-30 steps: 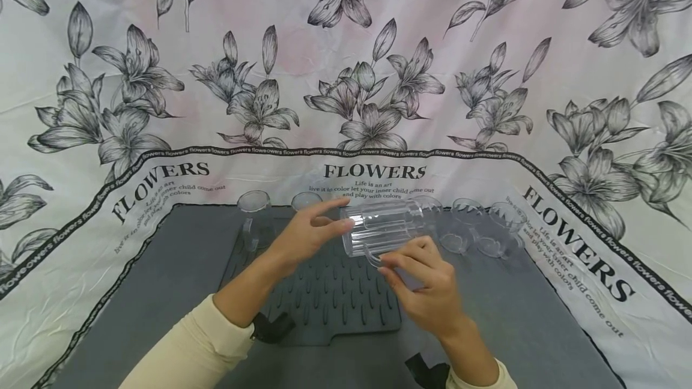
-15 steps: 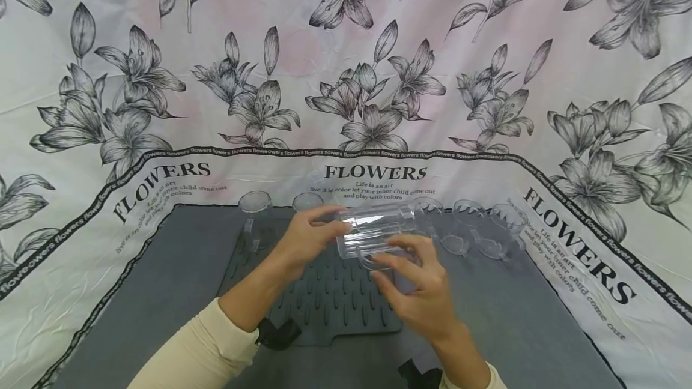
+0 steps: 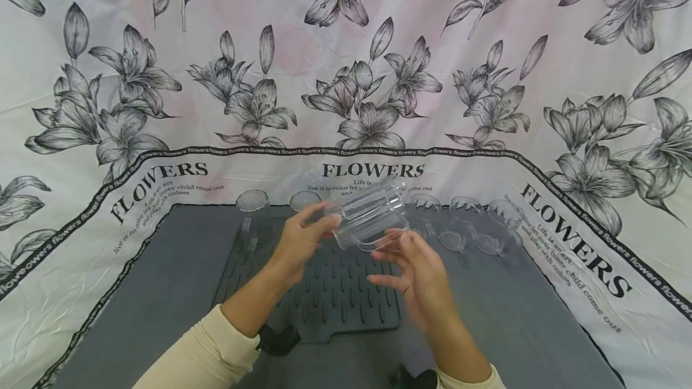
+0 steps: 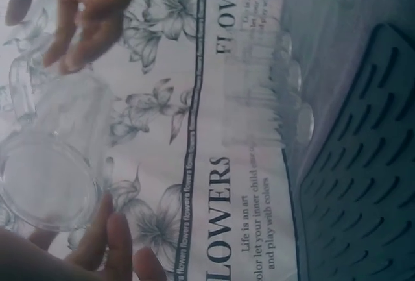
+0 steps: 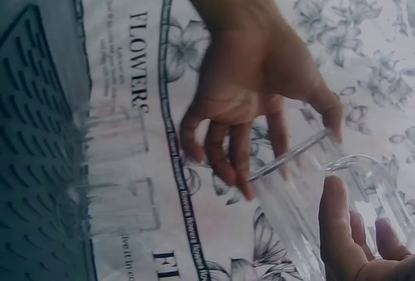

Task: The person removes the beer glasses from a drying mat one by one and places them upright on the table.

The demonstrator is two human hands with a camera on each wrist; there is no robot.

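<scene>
A clear ribbed mug [image 3: 367,212] is held in the air over the back of the mat, tipped on its side with the mouth raised to the right. My left hand [image 3: 300,242] pinches its base end between thumb and fingers. Below the mug hangs its handle [image 3: 362,247], turned toward me. My right hand [image 3: 424,275] has relaxed, spread fingers, their tips at the handle's mouth-side end. In the left wrist view the round base [image 4: 48,180] faces the camera. The right wrist view has the left hand's fingers at the base edge and the right hand's fingers [image 5: 334,209] beside the handle.
A dark ridged drying mat [image 3: 330,305] lies on the grey table. Two clear mugs, a left one [image 3: 253,221] and another [image 3: 304,200], stand at its back. Several more clear mugs [image 3: 456,224] stand behind to the right. A flowered cloth [image 3: 346,77] hangs at the back.
The mug has shifted slightly left and tilted, its mouth end rising. My right hand has loosened from pinching the handle and spread its fingers, while the left keeps hold of the base.
</scene>
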